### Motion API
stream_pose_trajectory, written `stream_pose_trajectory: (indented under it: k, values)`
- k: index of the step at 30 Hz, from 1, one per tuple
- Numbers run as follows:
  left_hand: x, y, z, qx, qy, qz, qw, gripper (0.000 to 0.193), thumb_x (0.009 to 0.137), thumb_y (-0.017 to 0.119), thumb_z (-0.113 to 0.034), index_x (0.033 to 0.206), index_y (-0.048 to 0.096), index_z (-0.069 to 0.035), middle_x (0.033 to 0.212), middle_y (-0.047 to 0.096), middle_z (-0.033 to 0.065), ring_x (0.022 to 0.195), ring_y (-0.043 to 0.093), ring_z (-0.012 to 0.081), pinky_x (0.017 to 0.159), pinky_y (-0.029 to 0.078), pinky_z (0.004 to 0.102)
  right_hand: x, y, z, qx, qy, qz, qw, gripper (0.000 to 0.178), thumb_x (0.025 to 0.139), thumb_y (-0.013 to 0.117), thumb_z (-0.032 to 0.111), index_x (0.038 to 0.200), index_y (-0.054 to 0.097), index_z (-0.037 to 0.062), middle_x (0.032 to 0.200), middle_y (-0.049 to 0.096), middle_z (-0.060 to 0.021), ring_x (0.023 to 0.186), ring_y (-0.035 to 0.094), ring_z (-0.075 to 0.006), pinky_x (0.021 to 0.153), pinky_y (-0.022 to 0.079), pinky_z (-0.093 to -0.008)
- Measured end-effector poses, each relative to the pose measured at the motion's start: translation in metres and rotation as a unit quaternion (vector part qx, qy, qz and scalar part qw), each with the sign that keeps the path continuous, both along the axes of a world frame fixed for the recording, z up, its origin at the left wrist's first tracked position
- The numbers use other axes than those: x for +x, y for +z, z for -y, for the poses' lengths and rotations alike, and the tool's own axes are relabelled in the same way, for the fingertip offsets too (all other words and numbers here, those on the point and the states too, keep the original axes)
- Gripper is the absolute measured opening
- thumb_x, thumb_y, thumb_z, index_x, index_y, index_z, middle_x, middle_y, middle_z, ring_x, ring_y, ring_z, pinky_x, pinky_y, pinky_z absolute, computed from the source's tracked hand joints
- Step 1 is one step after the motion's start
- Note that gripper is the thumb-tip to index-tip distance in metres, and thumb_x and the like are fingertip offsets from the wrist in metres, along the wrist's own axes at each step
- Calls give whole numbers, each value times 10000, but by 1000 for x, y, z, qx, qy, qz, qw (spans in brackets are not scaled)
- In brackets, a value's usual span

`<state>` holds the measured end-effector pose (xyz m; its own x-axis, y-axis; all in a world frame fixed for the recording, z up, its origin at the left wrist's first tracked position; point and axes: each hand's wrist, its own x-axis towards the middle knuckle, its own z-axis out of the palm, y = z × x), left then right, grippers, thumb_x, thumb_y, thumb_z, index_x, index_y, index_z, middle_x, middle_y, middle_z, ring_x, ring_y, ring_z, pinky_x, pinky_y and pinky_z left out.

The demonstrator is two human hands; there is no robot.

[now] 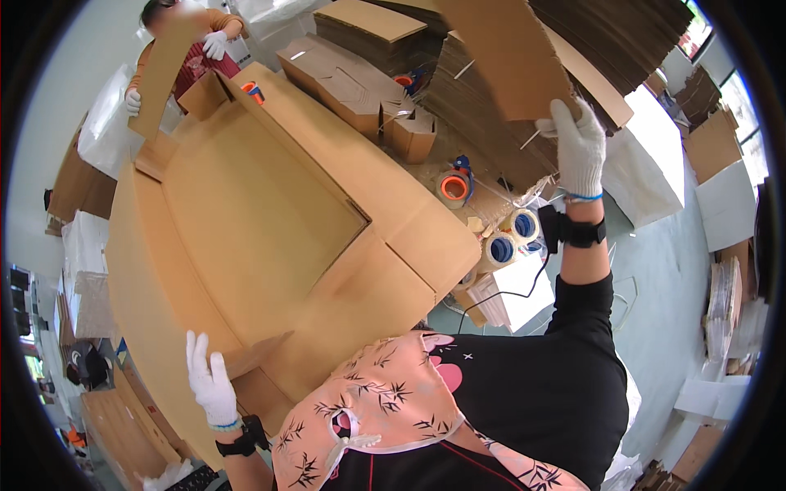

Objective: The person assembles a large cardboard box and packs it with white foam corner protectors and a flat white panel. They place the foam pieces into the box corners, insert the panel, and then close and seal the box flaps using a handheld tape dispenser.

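A big open cardboard box (426, 204) lies before me with its flaps folded outward and its inside showing. My left hand (211, 385), in a white knit glove, is over the box's near left side, fingers stretched out and holding nothing. Beside it a small flap (258, 353) stands up at the near end. My right hand (580, 147), gloved the same way, reaches far right with its fingers closed on the lower edge of a long brown cardboard sheet (508, 57). The sheet rises above the stacked cardboard, and its upper end runs out of view.
Across the box a co-worker (201, 69) in white gloves holds a cardboard strip (162, 78). An orange tape roll (253, 92) sits on the far flap. Right of the box are a tape dispenser (454, 186), clear tape rolls (499, 249) and stacked flat cardboard (602, 37).
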<state>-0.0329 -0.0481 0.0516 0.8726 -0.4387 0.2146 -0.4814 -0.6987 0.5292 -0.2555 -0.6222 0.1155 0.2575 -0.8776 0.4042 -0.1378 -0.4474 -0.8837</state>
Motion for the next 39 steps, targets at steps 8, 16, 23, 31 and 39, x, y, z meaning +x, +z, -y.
stream_pose_trajectory:
  k: [8, 16, 23, 31, 39]
  values:
    - [28, 14, 35, -535, -142, -329, 765, 494, 1006, 509, -254, 1417, 404, -2, 1427, 463, 166, 1302, 467, 300, 1111, 367, 454, 70, -56, -197, 388, 462, 84, 793, 431, 945, 645, 229, 1241, 546, -68, 941, 702, -77, 633, 653, -123, 656, 498, -237]
    - [22, 22, 49, -389, 6, -239, 890, 274, 911, 668, -164, 1132, 622, -9, 953, 666, 53, 817, 659, 154, 654, 546, 273, 101, -67, -195, 19, 457, -157, 875, 540, 929, 639, 228, 1396, 455, 28, 1192, 651, -195, 1059, 658, -255, 907, 515, -357]
    - [39, 41, 62, -304, -52, -259, 915, 301, 869, 728, -181, 1075, 656, 27, 988, 692, 110, 811, 663, 146, 708, 546, 290, 176, -26, -229, -83, 489, -115, 860, 362, 905, 611, 161, 1245, 581, 40, 1036, 666, -162, 970, 648, -278, 851, 503, -339]
    - [44, -3, -30, 339, -138, 52, 929, 419, 778, 732, -346, 1134, 712, -125, 1374, 524, 243, 1242, 530, 403, 1032, 447, 427, 239, -50, -218, -418, 416, -165, 790, 156, 868, 591, 117, 1013, 633, 80, 912, 682, -134, 857, 661, -346, 733, 540, -424]
    - [26, 37, -59, 202, -17, -79, 976, 426, 738, 753, -310, 1100, 700, -92, 1296, 598, 169, 1226, 544, 324, 1040, 434, 409, 236, -136, -207, -362, 606, -373, 602, 188, 870, 573, 184, 1020, 673, 129, 926, 684, -145, 899, 655, -354, 788, 532, -454]
